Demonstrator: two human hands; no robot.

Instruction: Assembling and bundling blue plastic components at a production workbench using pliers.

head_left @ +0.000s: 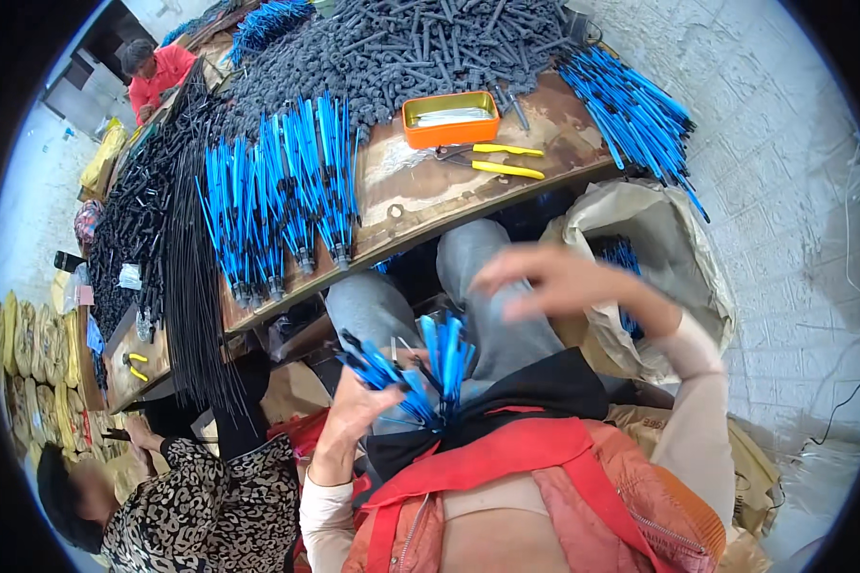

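Observation:
My left hand [356, 406] is closed around part of a bunch of thin blue-and-black rods [377, 366] over my lap. More of these rods [446, 355] stand up just right of it, fanning out from a gathered lower end. My right hand [578, 285], blurred by motion, is raised above my right knee with its fingers apart. Nothing shows in it. On the table ahead lie several bundles of similar blue rods [287, 181], their narrow dark ends toward me.
On the wooden table [420, 196] are an orange tin [452, 119] of thin white pieces, yellow-handled pliers [506, 162] and a heap of dark grey parts [382, 57]. An open sack [678, 248] stands right. A person in patterned clothing [220, 506] sits left; another in red [153, 88] is farther back.

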